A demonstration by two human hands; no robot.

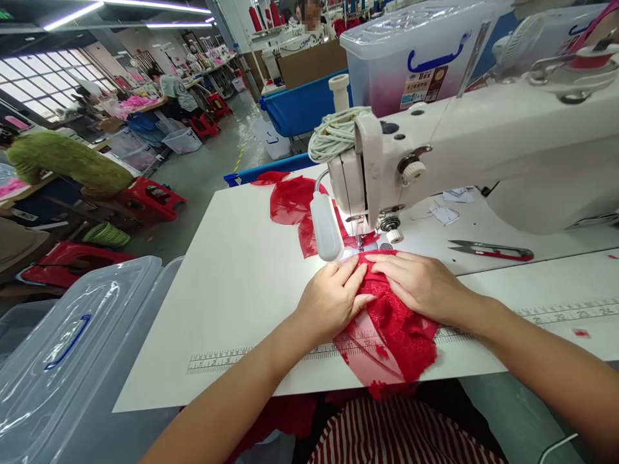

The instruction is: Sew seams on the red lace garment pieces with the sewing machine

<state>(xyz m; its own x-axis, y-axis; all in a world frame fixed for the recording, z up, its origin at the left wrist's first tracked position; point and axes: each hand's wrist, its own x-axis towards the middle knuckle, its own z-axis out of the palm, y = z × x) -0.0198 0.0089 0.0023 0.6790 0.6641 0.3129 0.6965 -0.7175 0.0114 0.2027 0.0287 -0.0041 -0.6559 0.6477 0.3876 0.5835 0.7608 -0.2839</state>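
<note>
A piece of red lace fabric lies on the white sewing table, running under the presser foot of a white sewing machine. My left hand rests on the fabric's left side, fingers bent and pressing it down close to the needle. My right hand lies flat on the fabric's right side, fingers stretched toward the needle. More red sheer fabric trails out behind the machine. A small white lamp hangs just above my left fingers.
Thread snips with red handles lie on the table at the right. A printed ruler runs along the table's front edge. A clear plastic lidded box stands at lower left, another clear box behind the machine. People work at distant tables.
</note>
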